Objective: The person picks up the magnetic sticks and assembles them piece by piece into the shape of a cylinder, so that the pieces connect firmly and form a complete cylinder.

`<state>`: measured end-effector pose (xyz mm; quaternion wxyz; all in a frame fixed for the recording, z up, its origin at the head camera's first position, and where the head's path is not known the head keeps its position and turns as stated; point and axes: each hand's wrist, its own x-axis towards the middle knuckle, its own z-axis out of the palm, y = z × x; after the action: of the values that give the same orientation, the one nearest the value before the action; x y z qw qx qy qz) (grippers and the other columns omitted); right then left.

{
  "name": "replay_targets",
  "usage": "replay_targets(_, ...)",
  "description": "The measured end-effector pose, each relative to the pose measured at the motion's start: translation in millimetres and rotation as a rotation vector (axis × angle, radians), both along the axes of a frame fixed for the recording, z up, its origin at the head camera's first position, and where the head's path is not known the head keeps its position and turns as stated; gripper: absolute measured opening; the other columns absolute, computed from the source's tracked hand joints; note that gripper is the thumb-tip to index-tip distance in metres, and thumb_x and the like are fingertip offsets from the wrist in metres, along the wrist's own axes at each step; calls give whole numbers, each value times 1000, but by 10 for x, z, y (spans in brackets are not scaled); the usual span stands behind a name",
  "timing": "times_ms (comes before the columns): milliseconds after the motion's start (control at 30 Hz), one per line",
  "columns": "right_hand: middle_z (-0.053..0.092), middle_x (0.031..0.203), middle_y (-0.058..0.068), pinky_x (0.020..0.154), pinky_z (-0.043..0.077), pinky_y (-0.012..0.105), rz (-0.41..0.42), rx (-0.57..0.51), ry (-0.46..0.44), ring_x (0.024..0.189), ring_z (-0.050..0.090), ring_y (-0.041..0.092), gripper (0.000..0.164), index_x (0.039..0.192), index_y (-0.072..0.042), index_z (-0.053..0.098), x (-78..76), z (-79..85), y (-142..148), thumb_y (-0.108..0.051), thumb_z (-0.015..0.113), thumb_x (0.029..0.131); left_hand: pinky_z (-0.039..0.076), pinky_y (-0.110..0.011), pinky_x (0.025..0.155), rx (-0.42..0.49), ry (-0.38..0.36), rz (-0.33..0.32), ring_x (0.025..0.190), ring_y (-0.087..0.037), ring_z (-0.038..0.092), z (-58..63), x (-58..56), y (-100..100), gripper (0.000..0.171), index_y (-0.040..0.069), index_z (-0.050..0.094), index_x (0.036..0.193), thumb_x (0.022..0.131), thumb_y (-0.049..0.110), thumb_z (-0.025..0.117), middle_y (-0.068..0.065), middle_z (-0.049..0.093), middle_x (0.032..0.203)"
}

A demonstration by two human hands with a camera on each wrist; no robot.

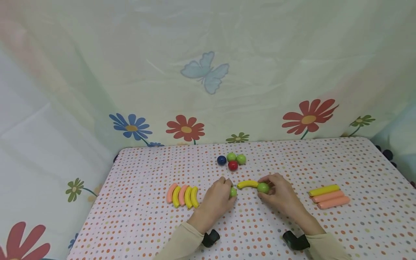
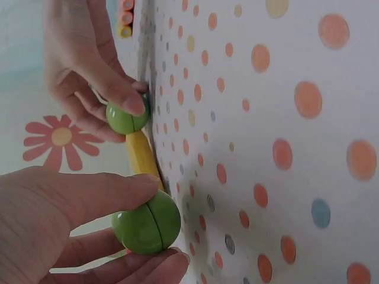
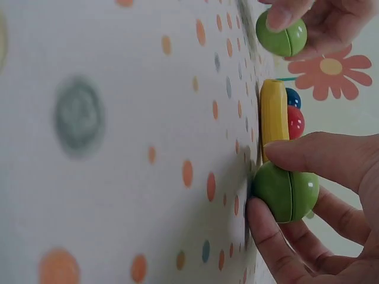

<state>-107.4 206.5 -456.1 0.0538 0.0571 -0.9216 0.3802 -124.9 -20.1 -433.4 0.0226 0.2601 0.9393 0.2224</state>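
My left hand (image 1: 217, 198) pinches a green ball (image 2: 147, 223) between thumb and fingers, just above the dotted tabletop. My right hand (image 1: 282, 194) grips another green ball (image 3: 285, 192), low at the table. A curved yellow stick (image 1: 247, 184) lies between the hands, its right end against the right hand's ball. In the right wrist view, a gap shows between the stick's other end and the left hand's ball. Each ball has a thin seam line around it.
Left of my hands, several curved pink and yellow sticks (image 1: 187, 197) lie in a row. Straight sticks, one yellow (image 1: 324, 190) and two pink (image 1: 333, 202), lie at right. Farther back sit a blue ball (image 1: 221, 160), a red ball (image 1: 233, 165) and two green balls (image 1: 241, 159).
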Motion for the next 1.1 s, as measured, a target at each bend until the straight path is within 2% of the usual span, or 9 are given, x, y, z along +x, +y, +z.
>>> replay_targets(300,59,102,13,70,57,27,3,-18,8,85,61,19,36,110,3,71,30,-9,-53,7,86,78,48,-22,63,-25,51,3,73,-12,47,-51,2,66,11,-2,70,94,89,3,78,-7,57,88)
replay_targets(600,61,102,13,70,57,29,10,-16,18,83,61,18,35,110,3,71,58,6,-76,7,86,78,51,-21,66,-44,39,8,78,-14,50,-33,-15,119,14,-4,71,97,92,6,78,-10,60,95)
replay_targets(733,61,99,11,69,55,28,29,-4,-2,82,59,17,32,109,2,71,49,38,-71,1,86,81,53,-22,69,-47,31,0,81,-14,53,-24,-35,105,17,-4,72,104,92,7,78,-10,62,99)
replay_targets(933,64,90,1,67,52,26,113,-24,-50,79,59,13,16,104,-2,71,-10,93,-39,-10,79,93,54,-21,75,-4,-22,-36,86,-14,56,-17,-73,78,22,-2,73,114,93,5,77,-8,63,103)
replay_targets(1100,65,98,4,67,51,26,239,-31,-83,80,58,13,17,107,-1,71,-113,112,-81,-5,78,93,51,-18,74,75,-72,-63,87,-11,54,-35,-92,54,24,-1,72,117,94,4,77,-8,64,107)
